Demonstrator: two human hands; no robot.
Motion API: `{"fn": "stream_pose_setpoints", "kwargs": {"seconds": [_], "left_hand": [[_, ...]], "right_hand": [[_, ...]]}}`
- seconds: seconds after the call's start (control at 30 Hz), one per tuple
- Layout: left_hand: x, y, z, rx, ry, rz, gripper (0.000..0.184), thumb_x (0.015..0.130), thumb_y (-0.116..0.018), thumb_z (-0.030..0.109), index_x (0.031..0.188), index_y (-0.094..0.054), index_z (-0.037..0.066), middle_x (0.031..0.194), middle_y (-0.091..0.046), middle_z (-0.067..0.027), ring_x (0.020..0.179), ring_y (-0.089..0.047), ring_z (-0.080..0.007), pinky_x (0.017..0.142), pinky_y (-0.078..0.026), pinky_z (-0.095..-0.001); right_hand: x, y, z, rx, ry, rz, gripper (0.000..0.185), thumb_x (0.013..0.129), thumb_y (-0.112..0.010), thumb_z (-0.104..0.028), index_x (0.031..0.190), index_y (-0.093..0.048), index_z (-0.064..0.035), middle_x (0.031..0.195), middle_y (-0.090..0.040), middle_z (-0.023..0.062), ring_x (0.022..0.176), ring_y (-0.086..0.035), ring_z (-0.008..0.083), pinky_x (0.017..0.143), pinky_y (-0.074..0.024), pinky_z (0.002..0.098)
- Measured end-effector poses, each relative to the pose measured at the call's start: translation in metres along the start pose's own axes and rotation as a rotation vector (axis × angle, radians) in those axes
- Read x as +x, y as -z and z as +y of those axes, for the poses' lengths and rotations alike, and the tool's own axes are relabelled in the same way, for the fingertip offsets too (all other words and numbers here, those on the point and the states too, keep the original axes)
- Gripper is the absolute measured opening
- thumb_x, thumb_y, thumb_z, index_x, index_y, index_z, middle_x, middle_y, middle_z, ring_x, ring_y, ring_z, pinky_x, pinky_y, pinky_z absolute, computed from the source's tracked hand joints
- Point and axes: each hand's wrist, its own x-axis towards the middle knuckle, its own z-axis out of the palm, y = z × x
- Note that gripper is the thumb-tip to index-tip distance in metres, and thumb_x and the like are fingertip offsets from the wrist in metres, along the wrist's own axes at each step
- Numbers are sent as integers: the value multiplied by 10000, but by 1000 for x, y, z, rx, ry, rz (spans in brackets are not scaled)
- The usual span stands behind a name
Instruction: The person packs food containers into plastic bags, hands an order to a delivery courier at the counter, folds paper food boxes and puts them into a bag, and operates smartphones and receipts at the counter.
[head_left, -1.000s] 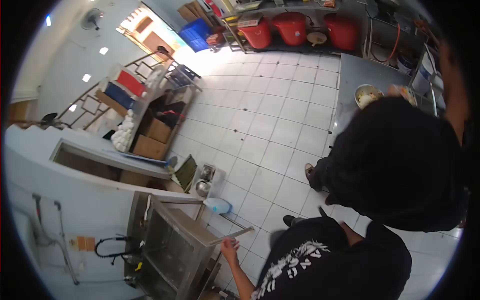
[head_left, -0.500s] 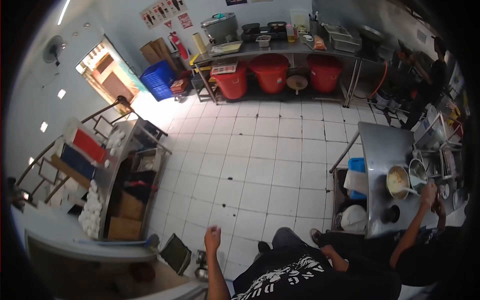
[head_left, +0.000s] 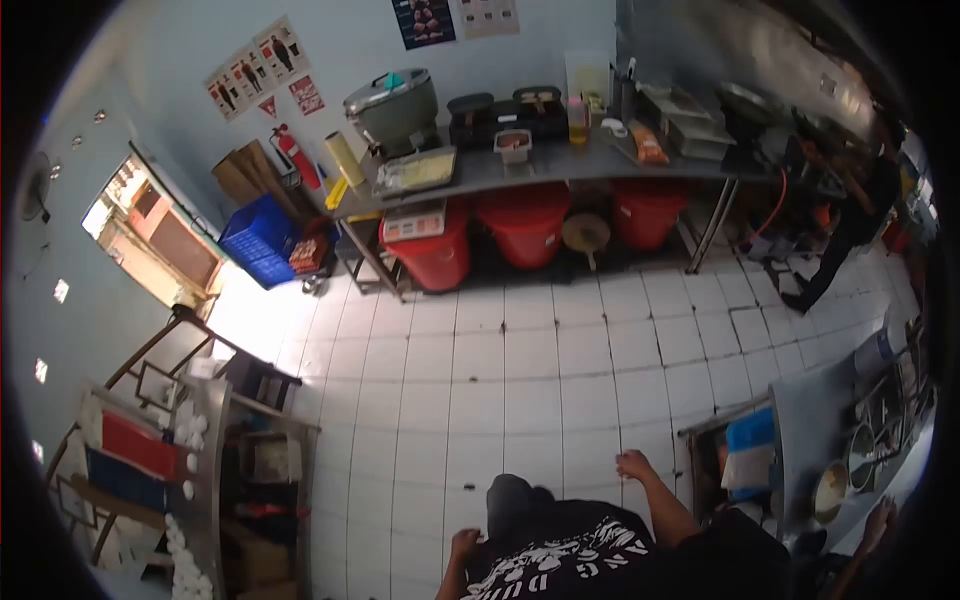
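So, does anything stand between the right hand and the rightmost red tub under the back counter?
Across the tiled floor, nothing visible stands between the right hand and the rightmost red tub. Only the steel counter overhangs the tub, so reaching in from above looks blocked.

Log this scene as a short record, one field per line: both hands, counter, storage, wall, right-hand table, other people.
left hand: low beside the body, no object visible in it
right hand: out over the tiled floor, nothing visible in it
counter: long metal top bearing a large lidded pot
storage: three red bins underneath; blue crates near the doorway
wall: fire extinguisher, posters
right-hand table: metal top
other people: one standing at far right
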Motion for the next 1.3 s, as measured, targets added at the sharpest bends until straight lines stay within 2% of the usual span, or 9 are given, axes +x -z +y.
{"fn": "stream_pose_setpoints", "kwargs": {"seconds": [0.03, 0.17, 0.23, 0.53, 0.63, 0.93, 1.03, 1.1, 1.3], "left_hand": [[14, 25, 45, 6, 415, -8, 376, 817, -657, 324, 1001, -743, 7, 933, -740, -168, 883, -718, -251, 818, -557, -371], [189, 67, 58, 204, 109, 30, 349, 846, -652, 328, 976, -747, 18, 828, -729, -130, 773, -693, -216, 722, -543, -368], [295, 102, 154, -299, 466, 148, 326, 879, -634, 313, 990, -719, 18, 751, -693, -93, 676, -641, -173, 643, -517, -340], [775, 194, 547, 56, -493, 60, 394, 907, -658, 362, 1101, -609, 23, 743, -704, -119, 601, -677, -212, 606, -523, -334], [874, 182, 706, -90, -251, -135, 602, 944, -514, 575, 985, -601, -19, 813, -710, -163, 552, -674, -235, 714, -566, -356], [1097, 96, 728, -1094, 358, -773, 500, 1023, -406, 498, 846, -544, 50, 673, -539, 14, 593, -586, -115, 534, -500, -201], [1081, 106, 740, -579, 69, -585, 429, 1033, -415, 403, 861, -544, 31, 709, -616, -60, 606, -635, -192, 556, -521, -270], [1070, 112, 729, 166, -578, -155, 351, 1030, -407, 315, 910, -530, 9, 734, -657, -213, 660, -673, -344, 579, -547, -390], [1061, 223, 758, 507, -589, -326, 255, 987, -449, 233, 955, -521, -10, 680, -661, -222, 624, -673, -395, 574, -558, -485]], "right_hand": [[28, -1, -71, -10, 91, 41, 330, 895, -599, -314, 881, -641, 12, 741, -693, 116, 670, -665, 206, 639, -518, 360], [130, 8, -285, 44, 451, 121, 318, 956, -546, -296, 891, -626, 5, 771, -684, 95, 692, -659, 183, 658, -515, 331], [176, 12, -343, 78, 433, 193, 311, 958, -546, -289, 889, -622, 5, 769, -683, 96, 694, -660, 177, 664, -523, 326], [269, 53, -426, 442, 102, 309, 253, 943, -578, -298, 939, -601, -46, 751, -663, 71, 628, -662, 158, 528, -507, 292], [326, 83, -452, 533, -5, 388, 270, 933, -582, -318, 932, -595, -48, 748, -656, 68, 622, -658, 156, 524, -504, 293], [471, 162, -650, 459, 92, 396, 309, 961, -545, -344, 997, -594, -41, 792, -656, 58, 684, -653, 147, 597, -506, 299], [482, 174, -707, 393, 146, 368, 301, 976, -533, -339, 1031, -596, -50, 818, -660, 50, 707, -648, 135, 628, -499, 278], [479, 169, -722, 383, 153, 380, 302, 982, -531, -342, 1049, -596, -55, 831, -661, 47, 714, -644, 128, 636, -493, 265], [460, 136, -750, 415, 26, 552, 299, 996, -533, -326, 1065, -601, -43, 837, -663, 54, 709, -636, 119, 608, -489, 262]]}}
